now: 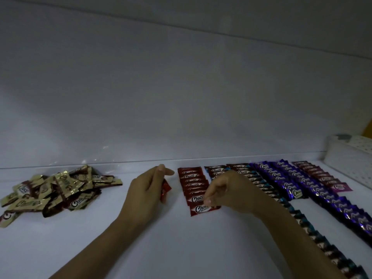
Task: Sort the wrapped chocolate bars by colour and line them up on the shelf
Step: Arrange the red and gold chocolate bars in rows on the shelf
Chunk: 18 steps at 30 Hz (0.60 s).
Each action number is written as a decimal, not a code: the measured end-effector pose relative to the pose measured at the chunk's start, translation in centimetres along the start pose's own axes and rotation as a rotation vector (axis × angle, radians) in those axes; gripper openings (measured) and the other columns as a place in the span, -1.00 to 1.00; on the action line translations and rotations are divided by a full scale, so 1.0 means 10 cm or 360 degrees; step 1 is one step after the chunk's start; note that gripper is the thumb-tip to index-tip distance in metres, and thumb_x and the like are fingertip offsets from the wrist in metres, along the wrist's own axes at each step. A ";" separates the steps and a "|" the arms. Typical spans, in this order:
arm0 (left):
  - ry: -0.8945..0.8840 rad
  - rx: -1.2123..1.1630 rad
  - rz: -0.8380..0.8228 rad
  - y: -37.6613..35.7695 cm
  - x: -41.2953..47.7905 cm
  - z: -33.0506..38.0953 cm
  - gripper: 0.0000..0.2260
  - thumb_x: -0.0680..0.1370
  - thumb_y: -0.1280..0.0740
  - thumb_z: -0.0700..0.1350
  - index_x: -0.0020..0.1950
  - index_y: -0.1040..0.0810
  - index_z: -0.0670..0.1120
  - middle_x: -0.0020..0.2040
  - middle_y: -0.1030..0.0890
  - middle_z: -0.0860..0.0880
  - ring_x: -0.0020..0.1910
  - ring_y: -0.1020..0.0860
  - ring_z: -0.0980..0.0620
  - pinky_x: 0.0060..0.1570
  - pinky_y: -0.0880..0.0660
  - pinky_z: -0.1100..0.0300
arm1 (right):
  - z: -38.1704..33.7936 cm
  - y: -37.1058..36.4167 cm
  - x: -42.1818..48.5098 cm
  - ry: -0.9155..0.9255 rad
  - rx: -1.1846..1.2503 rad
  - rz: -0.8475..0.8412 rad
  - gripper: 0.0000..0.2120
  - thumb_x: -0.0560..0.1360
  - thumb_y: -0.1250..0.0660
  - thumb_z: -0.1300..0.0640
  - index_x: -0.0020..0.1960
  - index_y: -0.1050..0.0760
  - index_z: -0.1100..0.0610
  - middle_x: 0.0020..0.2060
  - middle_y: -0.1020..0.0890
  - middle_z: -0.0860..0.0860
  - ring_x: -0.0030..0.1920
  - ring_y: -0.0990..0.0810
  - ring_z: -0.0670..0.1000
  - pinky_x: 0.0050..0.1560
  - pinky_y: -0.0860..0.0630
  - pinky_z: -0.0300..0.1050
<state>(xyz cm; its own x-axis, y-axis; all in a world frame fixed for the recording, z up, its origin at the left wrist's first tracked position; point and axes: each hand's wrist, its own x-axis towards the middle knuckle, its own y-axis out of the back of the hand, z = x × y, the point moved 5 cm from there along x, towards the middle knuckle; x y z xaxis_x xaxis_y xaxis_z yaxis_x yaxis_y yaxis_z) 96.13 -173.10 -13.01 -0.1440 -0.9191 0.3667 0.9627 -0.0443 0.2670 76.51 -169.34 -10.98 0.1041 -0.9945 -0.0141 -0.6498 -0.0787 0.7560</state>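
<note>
The shelf (181, 248) is white, and the bars lie on it in groups.

- Gold pile (60, 190): unsorted heap at far left, with a few red wrappers mixed in.
- Red row (193, 183): centre of the shelf, bars overlapping from the back edge toward the viewer.
- Blue rows (314, 236): just right of the red row. One is short and partly hidden by the right hand; one is long and runs diagonally to the lower right corner.
- Purple rows (281, 178): right of the blue rows.
- Pink row (322, 176): furthest right, near a white basket (350, 158).

The left hand (147, 190) stands on its edge between the gold pile and the red row. It grasps a red bar (166, 189) in curled fingers, with the thumb raised.

The right hand (227, 190) reaches in palm down, fingers curled. It pinches the right end of the front bar (199, 208), the nearest in the red row, which lies flat on the shelf.
</note>
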 end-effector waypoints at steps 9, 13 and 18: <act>0.0077 0.0002 0.0021 0.02 0.06 -0.07 -0.68 0.66 -0.06 -0.10 -0.06 -0.60 0.08 -0.16 -0.56 0.14 -0.25 -0.49 0.32 -0.34 -0.40 0.49 | -0.05 -0.02 0.04 0.0031 -0.0299 0.0212 -0.90 0.36 -0.50 0.01 -0.28 -0.60 -0.06 -0.33 -0.61 -0.22 -0.15 -0.58 -0.20 0.29 -0.35 0.14; 0.0078 0.0020 0.0016 0.02 0.06 -0.06 -0.69 0.65 -0.07 -0.09 -0.06 -0.60 0.06 -0.20 -0.56 0.11 -0.26 -0.51 0.28 -0.36 -0.39 0.48 | -0.04 -0.03 0.05 0.0061 -0.0328 0.0261 -0.89 0.37 -0.49 0.00 -0.29 -0.59 -0.07 -0.35 -0.59 -0.22 -0.16 -0.56 -0.20 0.27 -0.34 0.09; 0.0052 0.0136 0.0098 0.00 0.03 0.01 -0.76 0.66 -0.09 -0.10 0.05 -0.56 0.08 -0.08 -0.56 0.21 -0.06 -0.51 0.26 -0.18 -0.37 0.46 | -0.03 -0.04 0.07 0.0086 -0.0486 0.0356 -0.84 0.34 -0.49 -0.09 -0.30 -0.54 -0.09 -0.26 -0.65 -0.18 -0.14 -0.54 -0.24 0.12 -0.17 -0.13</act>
<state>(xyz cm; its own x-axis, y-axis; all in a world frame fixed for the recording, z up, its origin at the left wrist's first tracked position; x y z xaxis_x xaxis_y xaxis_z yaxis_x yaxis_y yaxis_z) 96.08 -173.34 -12.84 -0.0766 -0.9314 0.3558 0.9461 0.0447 0.3207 77.03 -170.04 -11.13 0.0298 -0.9790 0.2019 -0.4074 0.1725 0.8968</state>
